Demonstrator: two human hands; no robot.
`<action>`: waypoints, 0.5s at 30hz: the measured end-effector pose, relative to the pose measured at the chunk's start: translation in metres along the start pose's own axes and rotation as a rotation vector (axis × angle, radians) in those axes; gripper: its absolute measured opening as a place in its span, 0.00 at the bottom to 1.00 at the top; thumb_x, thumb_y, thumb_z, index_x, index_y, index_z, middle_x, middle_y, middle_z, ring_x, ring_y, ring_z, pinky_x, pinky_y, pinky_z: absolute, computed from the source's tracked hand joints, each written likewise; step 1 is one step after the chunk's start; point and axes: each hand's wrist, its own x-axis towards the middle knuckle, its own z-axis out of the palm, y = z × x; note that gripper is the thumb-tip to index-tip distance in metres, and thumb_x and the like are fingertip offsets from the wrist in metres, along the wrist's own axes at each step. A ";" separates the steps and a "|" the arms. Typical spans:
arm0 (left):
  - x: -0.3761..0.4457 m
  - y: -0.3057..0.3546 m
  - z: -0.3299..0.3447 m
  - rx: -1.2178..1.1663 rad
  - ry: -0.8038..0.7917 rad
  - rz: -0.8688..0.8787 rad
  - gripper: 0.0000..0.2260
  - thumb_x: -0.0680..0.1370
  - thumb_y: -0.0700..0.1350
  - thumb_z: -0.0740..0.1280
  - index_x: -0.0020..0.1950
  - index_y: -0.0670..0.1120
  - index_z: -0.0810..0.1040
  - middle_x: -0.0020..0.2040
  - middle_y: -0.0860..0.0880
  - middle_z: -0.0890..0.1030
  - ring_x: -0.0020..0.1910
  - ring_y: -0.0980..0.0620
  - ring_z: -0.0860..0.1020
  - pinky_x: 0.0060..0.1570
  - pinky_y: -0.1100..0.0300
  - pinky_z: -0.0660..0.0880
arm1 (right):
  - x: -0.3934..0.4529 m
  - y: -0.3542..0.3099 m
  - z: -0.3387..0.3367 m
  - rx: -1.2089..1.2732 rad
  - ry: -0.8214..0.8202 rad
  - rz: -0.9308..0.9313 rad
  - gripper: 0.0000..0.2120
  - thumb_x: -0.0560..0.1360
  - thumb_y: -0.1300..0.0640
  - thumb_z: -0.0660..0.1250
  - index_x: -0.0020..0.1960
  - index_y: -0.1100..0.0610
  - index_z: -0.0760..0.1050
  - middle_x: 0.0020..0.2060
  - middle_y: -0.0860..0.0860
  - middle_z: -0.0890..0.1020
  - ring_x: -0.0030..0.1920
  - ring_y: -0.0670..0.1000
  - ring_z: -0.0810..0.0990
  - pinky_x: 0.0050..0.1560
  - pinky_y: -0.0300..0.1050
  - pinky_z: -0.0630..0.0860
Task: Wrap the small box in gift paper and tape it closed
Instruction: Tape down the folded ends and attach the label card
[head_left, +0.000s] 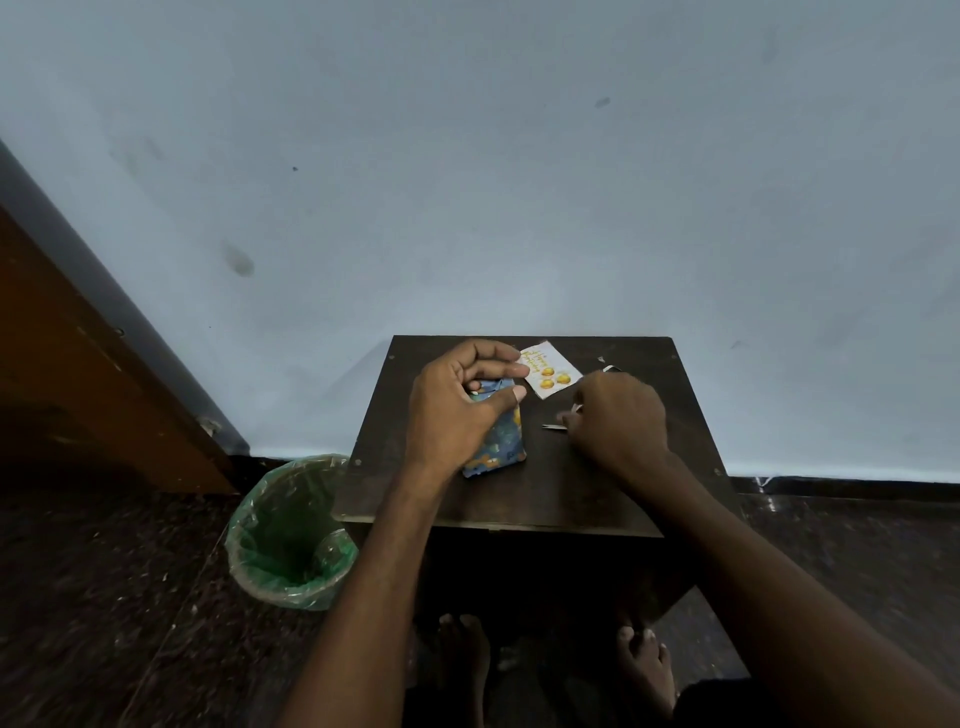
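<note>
Left hand (457, 405) grips wrapped box (498, 439) on surface (571, 488), likely pinning far-end fold. Right hand (618, 421) curled over metal tool (553, 426); grip unclear.

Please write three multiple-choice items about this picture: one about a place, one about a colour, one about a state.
1. Where does the bin stand?
A. on the floor, left of the table
B. on the table
C. behind the table

2. What colour is the bin's liner?
A. red
B. green
C. white

3. What does the left hand do?
A. hangs free
B. holds the wrapped box
C. lifts the card

Answers: 1 A, it stands on the dark floor beside the table's left edge; 2 B, the plastic shows green; 3 B, its fingers curl over the box.
</note>
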 end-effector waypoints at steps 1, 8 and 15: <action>0.000 0.000 -0.001 -0.008 0.012 0.009 0.14 0.73 0.33 0.79 0.55 0.46 0.84 0.51 0.52 0.89 0.55 0.55 0.87 0.60 0.52 0.83 | 0.002 -0.002 -0.002 0.119 0.113 -0.011 0.08 0.76 0.50 0.74 0.50 0.53 0.85 0.46 0.52 0.86 0.50 0.56 0.84 0.48 0.49 0.78; 0.001 -0.001 0.001 0.004 0.068 0.048 0.16 0.71 0.34 0.81 0.56 0.45 0.86 0.53 0.53 0.89 0.54 0.57 0.86 0.57 0.59 0.82 | 0.002 -0.027 -0.026 1.289 -0.129 0.069 0.07 0.77 0.55 0.71 0.48 0.56 0.88 0.46 0.51 0.89 0.48 0.50 0.85 0.41 0.44 0.77; 0.000 -0.002 0.001 0.024 0.064 0.040 0.16 0.72 0.38 0.82 0.57 0.47 0.86 0.53 0.54 0.88 0.54 0.54 0.86 0.58 0.50 0.83 | -0.004 -0.035 -0.019 1.407 -0.159 0.124 0.08 0.76 0.57 0.75 0.46 0.62 0.86 0.40 0.59 0.87 0.43 0.48 0.84 0.40 0.43 0.75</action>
